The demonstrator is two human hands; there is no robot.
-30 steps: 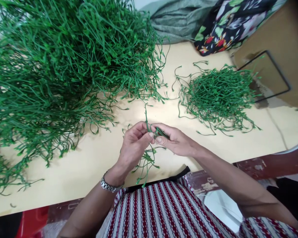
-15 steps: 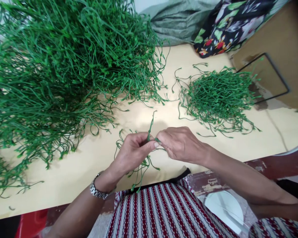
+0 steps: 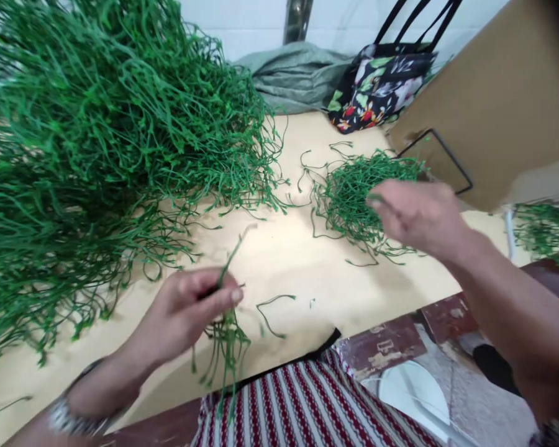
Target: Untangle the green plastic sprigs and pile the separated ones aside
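My left hand (image 3: 193, 310) is at the front of the table, its thumb and fingers pinched on a green plastic stem (image 3: 234, 256) that sticks up. Several thin green sprigs (image 3: 229, 347) hang from it below the fingers. My right hand (image 3: 412, 214) is over the small pile of green sprigs (image 3: 354, 186) at the right, its fingers curled closed. A bit of green shows by its thumb tip, but what it holds is hidden and smeared. A loose sprig (image 3: 265, 320) lies on the table between my hands.
A big heap of green sprigs (image 3: 121, 124) covers the table's left side. At the back are a grey-green sack (image 3: 298, 74) and a flowered bag (image 3: 377, 87). A cardboard box (image 3: 484, 93) stands at right, more greenery (image 3: 545, 230) beside it. A white round object (image 3: 412, 394) is below the table edge.
My hands were together at the stem and have parted. The right moved up and right to the small pile; the left moved left and down with the stem. The view has shifted.
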